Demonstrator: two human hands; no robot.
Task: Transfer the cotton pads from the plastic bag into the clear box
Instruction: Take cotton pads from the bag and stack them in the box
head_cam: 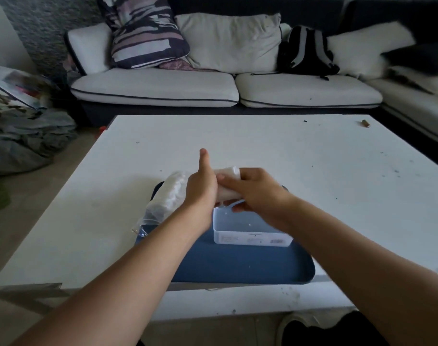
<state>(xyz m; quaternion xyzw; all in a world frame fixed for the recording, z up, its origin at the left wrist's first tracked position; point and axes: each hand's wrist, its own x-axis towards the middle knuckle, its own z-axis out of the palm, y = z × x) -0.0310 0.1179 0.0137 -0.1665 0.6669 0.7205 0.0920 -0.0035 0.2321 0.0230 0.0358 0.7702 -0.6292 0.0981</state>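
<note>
A stack of white cotton pads (228, 172) is held just above the far end of the clear box (248, 228), which stands on a blue tray (238, 265). My right hand (255, 191) grips the stack from the right, fingers curled round it. My left hand (203, 183) presses against the stack's left end, thumb pointing up; its fingers are hidden behind the palm. The plastic bag (165, 198), with more pads inside, lies on the tray's left edge beside my left wrist. The box looks empty inside.
The tray sits near the front edge of a white table (312, 158). A small brown object (365, 123) lies at the far right corner. A sofa with cushions and a black backpack (305, 51) stands behind the table.
</note>
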